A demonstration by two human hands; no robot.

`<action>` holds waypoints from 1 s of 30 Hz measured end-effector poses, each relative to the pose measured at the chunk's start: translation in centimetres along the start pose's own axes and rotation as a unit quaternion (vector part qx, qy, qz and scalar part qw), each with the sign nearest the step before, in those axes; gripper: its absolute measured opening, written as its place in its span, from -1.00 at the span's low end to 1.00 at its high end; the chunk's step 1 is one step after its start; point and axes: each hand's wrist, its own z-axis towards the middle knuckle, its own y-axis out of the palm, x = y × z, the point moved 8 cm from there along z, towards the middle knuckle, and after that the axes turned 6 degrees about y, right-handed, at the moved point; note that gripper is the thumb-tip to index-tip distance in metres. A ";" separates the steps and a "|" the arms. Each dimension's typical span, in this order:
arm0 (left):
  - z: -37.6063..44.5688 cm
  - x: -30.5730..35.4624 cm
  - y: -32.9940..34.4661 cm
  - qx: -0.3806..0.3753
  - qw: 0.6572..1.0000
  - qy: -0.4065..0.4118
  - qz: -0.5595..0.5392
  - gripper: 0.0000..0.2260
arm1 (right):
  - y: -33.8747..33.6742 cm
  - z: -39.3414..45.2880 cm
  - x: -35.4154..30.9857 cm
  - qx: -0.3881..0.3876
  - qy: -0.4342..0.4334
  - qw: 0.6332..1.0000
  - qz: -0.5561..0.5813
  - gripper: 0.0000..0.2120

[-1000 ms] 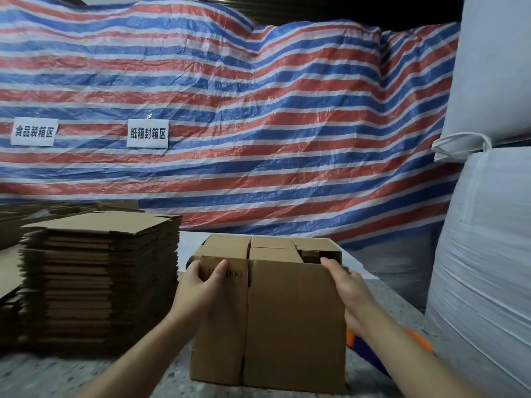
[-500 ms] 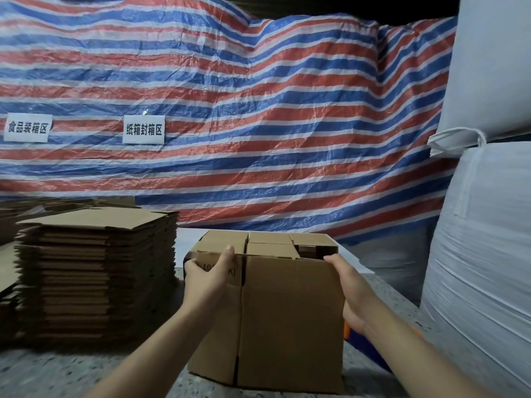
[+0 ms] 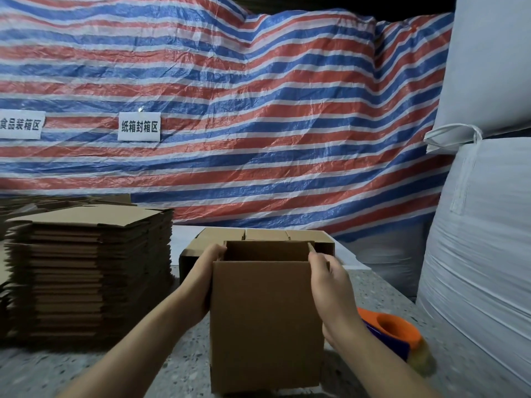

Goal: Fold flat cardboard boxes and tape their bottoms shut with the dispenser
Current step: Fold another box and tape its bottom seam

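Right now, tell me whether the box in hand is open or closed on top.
Open: the box stands upright, its top flaps raised, dark interior visible.

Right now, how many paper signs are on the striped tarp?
2. One sign hangs left of centre, above the stack of flat boxes. The other sign is at the far left, cut off by the frame edge. More may be out of view.

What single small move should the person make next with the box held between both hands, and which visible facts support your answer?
Probably fold the near top flap inward. The cardboard box stands upright on the table, gripped at its upper corners by the left hand and right hand. Its top is open, with the flaps upright. The tape dispenser lies untouched to the right, so taping likely comes later.
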 end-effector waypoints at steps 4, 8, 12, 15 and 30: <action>-0.6 -1.0 -0.4 0.023 0.999 -0.022 -0.006 -0.60 | 0.3 -0.6 2.0 -0.016 0.030 0.999 0.031 -0.29; -0.5 -1.1 -0.1 0.043 0.999 0.007 -0.008 -0.57 | -0.6 0.7 3.9 -0.038 0.135 0.982 0.123 -0.31; -0.7 -1.2 0.1 0.057 0.997 0.039 -0.033 -0.52 | -1.7 2.1 4.8 -0.062 0.146 0.982 0.100 -0.49; -0.9 -1.1 0.4 0.056 0.996 0.051 -0.052 -0.46 | -2.1 2.6 5.7 -0.071 0.136 0.986 0.065 -0.54; -1.5 -2.3 0.9 0.032 0.998 0.026 -0.049 -0.70 | -0.1 2.6 7.7 -0.089 0.146 0.955 0.243 -0.37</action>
